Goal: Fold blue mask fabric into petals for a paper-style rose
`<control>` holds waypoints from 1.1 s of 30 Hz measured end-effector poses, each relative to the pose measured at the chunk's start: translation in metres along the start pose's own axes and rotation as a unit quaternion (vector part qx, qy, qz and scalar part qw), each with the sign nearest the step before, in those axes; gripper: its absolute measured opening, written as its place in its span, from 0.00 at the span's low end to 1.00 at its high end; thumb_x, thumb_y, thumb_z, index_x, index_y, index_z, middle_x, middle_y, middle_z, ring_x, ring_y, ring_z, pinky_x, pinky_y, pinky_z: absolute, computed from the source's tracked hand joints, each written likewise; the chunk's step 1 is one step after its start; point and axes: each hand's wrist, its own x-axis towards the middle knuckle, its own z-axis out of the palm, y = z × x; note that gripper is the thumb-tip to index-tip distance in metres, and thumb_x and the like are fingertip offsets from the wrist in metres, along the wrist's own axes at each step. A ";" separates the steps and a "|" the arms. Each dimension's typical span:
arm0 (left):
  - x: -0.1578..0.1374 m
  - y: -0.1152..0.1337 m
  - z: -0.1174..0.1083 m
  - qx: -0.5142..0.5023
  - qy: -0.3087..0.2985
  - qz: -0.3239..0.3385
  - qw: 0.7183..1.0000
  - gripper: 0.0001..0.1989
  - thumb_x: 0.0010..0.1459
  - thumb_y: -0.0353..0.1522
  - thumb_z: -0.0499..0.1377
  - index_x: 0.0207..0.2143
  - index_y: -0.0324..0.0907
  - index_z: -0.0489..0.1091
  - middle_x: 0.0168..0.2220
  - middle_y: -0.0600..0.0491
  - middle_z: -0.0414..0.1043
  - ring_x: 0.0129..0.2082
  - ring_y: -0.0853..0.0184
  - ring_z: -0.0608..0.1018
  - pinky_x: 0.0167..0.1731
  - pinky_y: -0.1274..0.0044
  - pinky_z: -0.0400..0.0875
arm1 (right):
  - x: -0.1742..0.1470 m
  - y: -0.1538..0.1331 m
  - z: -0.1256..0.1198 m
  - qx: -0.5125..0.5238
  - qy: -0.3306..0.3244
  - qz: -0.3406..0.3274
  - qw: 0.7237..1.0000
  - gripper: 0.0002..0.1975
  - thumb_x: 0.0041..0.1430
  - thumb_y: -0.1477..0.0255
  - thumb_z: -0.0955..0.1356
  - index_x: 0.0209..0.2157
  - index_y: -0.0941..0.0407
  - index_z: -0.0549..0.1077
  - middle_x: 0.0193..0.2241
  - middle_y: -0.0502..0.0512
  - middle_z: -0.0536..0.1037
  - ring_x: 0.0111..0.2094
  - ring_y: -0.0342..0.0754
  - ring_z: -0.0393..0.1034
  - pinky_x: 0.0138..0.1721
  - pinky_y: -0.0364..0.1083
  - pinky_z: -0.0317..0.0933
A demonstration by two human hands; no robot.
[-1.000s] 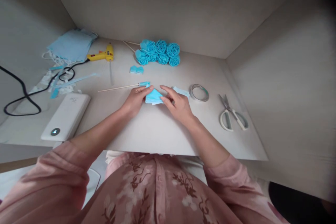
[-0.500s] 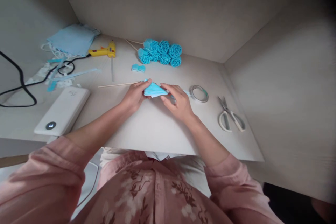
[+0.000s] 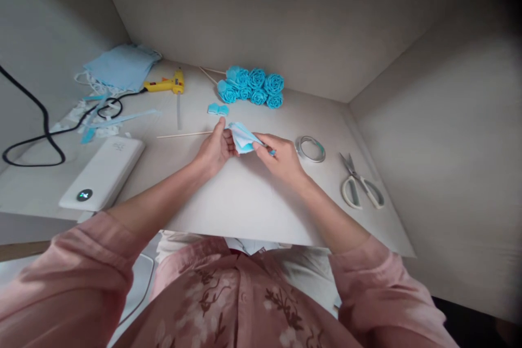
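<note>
A folded piece of blue and white mask fabric (image 3: 243, 138) is raised over the table, its white side partly turned toward me. My right hand (image 3: 279, 153) pinches it by the right end between thumb and fingers. At its left edge is my left hand (image 3: 218, 144), thumb up and apart from the curled fingers, whose tips touch or lie just behind the fabric. A thin wooden stick (image 3: 183, 134) lies left of the left hand, its right end hidden behind that hand. Just beyond the hands sits a small blue cut piece (image 3: 218, 110).
Several blue fabric roses (image 3: 258, 87) lie at the back. A yellow glue gun (image 3: 165, 85), stacked masks (image 3: 122, 68), scraps (image 3: 93, 119) and a white power bank (image 3: 104, 171) are on the left. Rightward lie a tape roll (image 3: 310, 138) and scissors (image 3: 353, 174).
The fabric piece has turned, showing its white side. My left hand has loosened from it with the thumb lifted, while my right hand has closed on its right end.
</note>
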 end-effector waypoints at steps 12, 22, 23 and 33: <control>-0.010 -0.002 0.003 0.066 -0.071 0.023 0.995 0.24 0.53 0.53 0.61 0.30 0.39 0.70 0.27 0.50 0.74 0.27 0.66 0.75 0.29 0.75 0.68 | -0.009 0.012 0.003 0.276 0.051 0.185 0.942 0.16 0.55 0.56 0.71 0.30 0.56 0.79 0.24 0.48 0.74 0.22 0.40 0.64 0.27 0.43 0.63; -0.014 -0.001 0.002 0.079 -0.043 0.042 0.995 0.13 0.50 0.37 0.67 0.32 0.37 0.73 0.26 0.54 0.71 0.26 0.70 0.72 0.29 0.76 0.66 | -0.009 0.013 0.007 0.343 0.048 0.199 0.917 0.24 0.56 0.48 0.68 0.35 0.56 0.80 0.29 0.53 0.75 0.29 0.43 0.67 0.25 0.43 0.66; -0.015 -0.001 0.002 0.084 -0.047 0.047 0.994 0.13 0.51 0.38 0.66 0.32 0.36 0.73 0.26 0.54 0.71 0.26 0.70 0.72 0.30 0.76 0.66 | -0.009 0.012 0.006 0.338 0.046 0.201 0.918 0.24 0.55 0.49 0.69 0.35 0.56 0.80 0.28 0.52 0.75 0.28 0.43 0.67 0.24 0.42 0.65; -0.016 -0.001 0.003 0.106 -0.068 0.037 0.991 0.16 0.48 0.39 0.69 0.34 0.37 0.74 0.29 0.52 0.74 0.29 0.69 0.74 0.31 0.76 0.67 | -0.011 0.013 0.006 0.240 0.043 0.207 0.947 0.18 0.54 0.55 0.71 0.29 0.56 0.75 0.20 0.46 0.72 0.19 0.38 0.61 0.21 0.40 0.58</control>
